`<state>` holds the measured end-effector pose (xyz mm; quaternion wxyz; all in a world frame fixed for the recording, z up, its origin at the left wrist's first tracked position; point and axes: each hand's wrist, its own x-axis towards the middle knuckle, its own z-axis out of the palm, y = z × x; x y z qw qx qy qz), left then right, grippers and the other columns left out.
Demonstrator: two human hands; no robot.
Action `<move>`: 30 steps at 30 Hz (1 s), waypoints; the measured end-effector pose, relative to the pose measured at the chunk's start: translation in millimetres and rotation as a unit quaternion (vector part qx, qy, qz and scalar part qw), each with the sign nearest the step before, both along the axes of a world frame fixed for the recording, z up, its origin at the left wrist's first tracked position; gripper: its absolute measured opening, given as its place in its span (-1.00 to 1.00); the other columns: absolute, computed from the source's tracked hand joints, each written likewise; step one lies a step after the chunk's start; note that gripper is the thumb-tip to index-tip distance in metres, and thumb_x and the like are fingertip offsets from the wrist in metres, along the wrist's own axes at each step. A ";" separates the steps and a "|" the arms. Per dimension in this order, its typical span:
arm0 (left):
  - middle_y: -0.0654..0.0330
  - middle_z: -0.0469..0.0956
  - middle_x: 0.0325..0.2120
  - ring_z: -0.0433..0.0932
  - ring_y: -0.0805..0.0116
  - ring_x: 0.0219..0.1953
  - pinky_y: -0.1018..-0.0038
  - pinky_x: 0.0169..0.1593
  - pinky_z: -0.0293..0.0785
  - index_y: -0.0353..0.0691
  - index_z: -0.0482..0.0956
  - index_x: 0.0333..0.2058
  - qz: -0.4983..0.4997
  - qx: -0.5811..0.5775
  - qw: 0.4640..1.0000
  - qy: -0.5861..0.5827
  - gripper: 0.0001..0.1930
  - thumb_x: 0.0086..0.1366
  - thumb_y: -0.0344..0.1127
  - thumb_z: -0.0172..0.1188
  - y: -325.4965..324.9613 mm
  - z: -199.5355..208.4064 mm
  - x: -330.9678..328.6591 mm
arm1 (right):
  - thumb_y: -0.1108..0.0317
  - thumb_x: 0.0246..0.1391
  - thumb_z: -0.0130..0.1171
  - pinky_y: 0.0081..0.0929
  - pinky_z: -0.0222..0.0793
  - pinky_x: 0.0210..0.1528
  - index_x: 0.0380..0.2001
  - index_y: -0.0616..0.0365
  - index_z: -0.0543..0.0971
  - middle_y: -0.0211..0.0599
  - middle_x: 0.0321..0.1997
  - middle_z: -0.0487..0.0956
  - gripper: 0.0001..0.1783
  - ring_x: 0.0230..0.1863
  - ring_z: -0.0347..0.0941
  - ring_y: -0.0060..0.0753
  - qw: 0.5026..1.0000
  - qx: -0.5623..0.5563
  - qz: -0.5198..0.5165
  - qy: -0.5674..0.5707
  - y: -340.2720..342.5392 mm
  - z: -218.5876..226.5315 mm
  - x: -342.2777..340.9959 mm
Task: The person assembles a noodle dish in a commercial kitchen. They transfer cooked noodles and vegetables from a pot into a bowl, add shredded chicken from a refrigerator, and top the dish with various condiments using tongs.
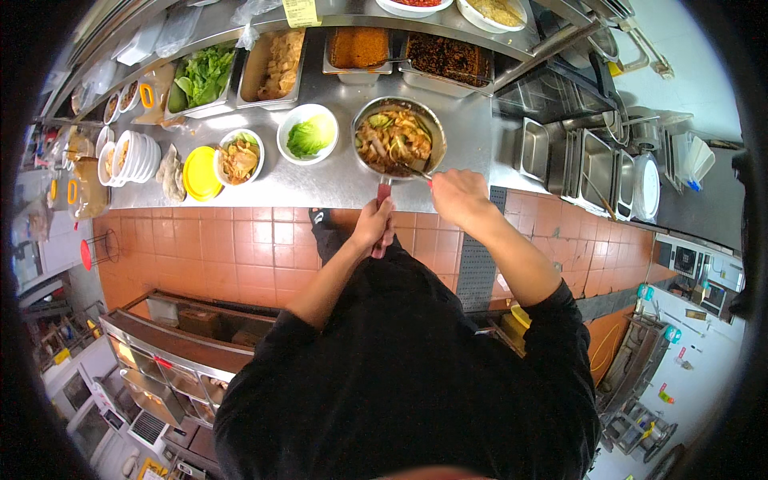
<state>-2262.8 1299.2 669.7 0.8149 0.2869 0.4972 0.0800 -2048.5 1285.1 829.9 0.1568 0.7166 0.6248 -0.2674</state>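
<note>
A metal saucepan [386, 104] rests on the steel counter, filled with a mix of sliced vegetables and pieces in brown sauce [394, 138]. My left hand [374, 224] is wrapped round the pan's reddish handle [384, 192]. In my right hand [460, 194] is a utensil with a red handle; its metal end [412, 170] dips into the food at the pan's near right side, and its head is hidden there. Left of the pan stands a white bowl [283, 144] with lettuce leaves [310, 138]. Farther left, a smaller white bowl [261, 166] of similar food sits beside a yellow lid [202, 174].
Along the counter's back stand metal pans of lettuce [202, 78], pale pieces [280, 68], orange sauce [358, 48] and dark sauce [448, 58]. Stacked white bowls [142, 156] are at the left. Steel containers [596, 164] stand at the right. A shelf [432, 26] overhangs the back.
</note>
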 end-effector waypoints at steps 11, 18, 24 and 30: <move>0.23 0.34 -0.61 0.30 0.44 -0.77 0.45 -0.73 0.21 -0.19 0.37 -0.21 0.011 0.013 0.999 0.038 -0.66 0.61 -0.01 -0.06 -33.2 43.4 -12.9 | 0.16 0.28 0.16 -0.01 0.60 -0.04 -0.25 0.18 0.74 0.03 -0.21 0.73 -0.68 -0.09 0.70 0.11 0.998 -0.016 0.033 0.041 10.0 -3.5 -0.1; 0.24 0.32 -0.64 0.26 0.42 -0.80 0.43 -0.73 0.20 -0.22 0.35 -0.20 0.039 0.020 0.999 0.024 -0.67 0.60 -0.04 -0.04 -13.0 79.9 11.0 | 0.32 0.24 0.11 -0.08 0.64 -0.12 -0.26 0.17 0.75 0.02 -0.19 0.74 -0.74 -0.12 0.72 0.07 1.000 0.016 -0.008 -0.017 33.8 -6.2 11.6; 0.29 0.30 -0.67 0.23 0.45 -0.83 0.42 -0.77 0.20 -0.13 0.34 -0.16 0.007 0.066 0.997 0.034 -0.66 0.60 0.04 -0.03 -52.8 51.0 -14.0 | 0.24 0.33 0.05 -0.05 0.60 -0.08 -0.32 0.18 0.73 0.05 -0.25 0.73 -0.68 -0.14 0.71 0.11 0.996 -0.044 0.066 0.042 17.5 2.3 -5.2; 0.27 0.31 -0.58 0.24 0.49 -0.76 0.48 -0.72 0.21 -0.25 0.39 -0.06 0.020 -0.003 1.000 0.012 -0.60 0.59 0.04 0.00 -15.1 8.0 -11.8 | 0.30 0.27 0.11 -0.04 0.60 -0.08 -0.29 0.19 0.74 0.04 -0.23 0.73 -0.73 -0.14 0.71 0.12 0.998 0.063 0.017 -0.005 5.1 -10.1 2.3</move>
